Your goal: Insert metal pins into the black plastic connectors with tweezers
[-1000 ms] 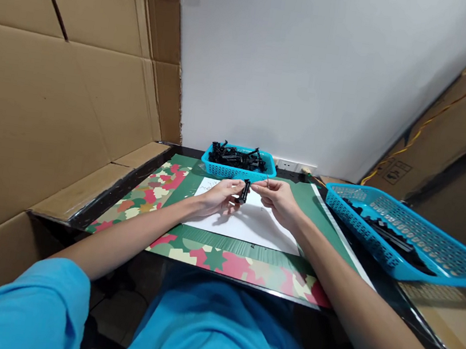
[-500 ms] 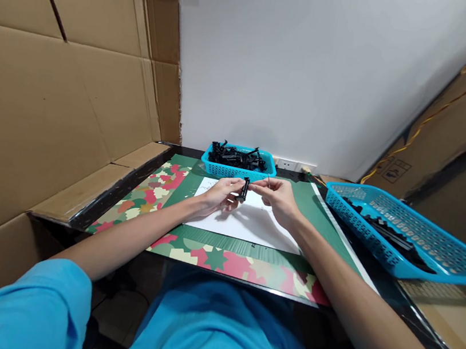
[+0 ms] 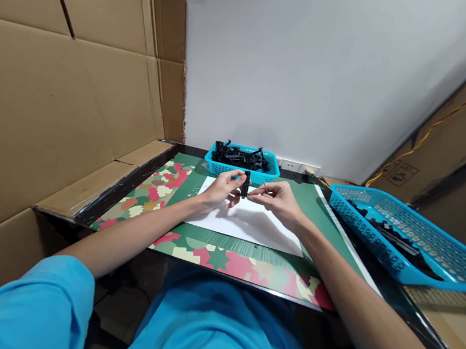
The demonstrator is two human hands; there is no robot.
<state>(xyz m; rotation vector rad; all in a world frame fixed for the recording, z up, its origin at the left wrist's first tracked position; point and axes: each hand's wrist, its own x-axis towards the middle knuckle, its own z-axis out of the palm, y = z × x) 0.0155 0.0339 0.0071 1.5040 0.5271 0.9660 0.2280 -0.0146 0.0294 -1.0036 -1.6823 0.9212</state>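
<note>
My left hand (image 3: 222, 191) pinches a small black plastic part (image 3: 246, 184) between thumb and fingers, holding it upright above a white sheet of paper (image 3: 247, 228). Close by on the right, my right hand (image 3: 279, 200) has its fingers closed around a thin, slender tool (image 3: 265, 187); its kind is too small to make out. The right fingertips are at the lower end of the black part, and whether they touch it I cannot tell.
At the back, a blue basket (image 3: 239, 172) holds a heap of black plastic parts. A larger blue basket (image 3: 414, 272) with more black pieces stands on the right. A green patterned mat (image 3: 212, 258) covers the table. Cardboard (image 3: 71, 117) walls the left side.
The black part has been turned more upright and raised slightly. My right fingertips have shifted down to its lower end, and the thin tool leans differently. The whole view has moved slightly.
</note>
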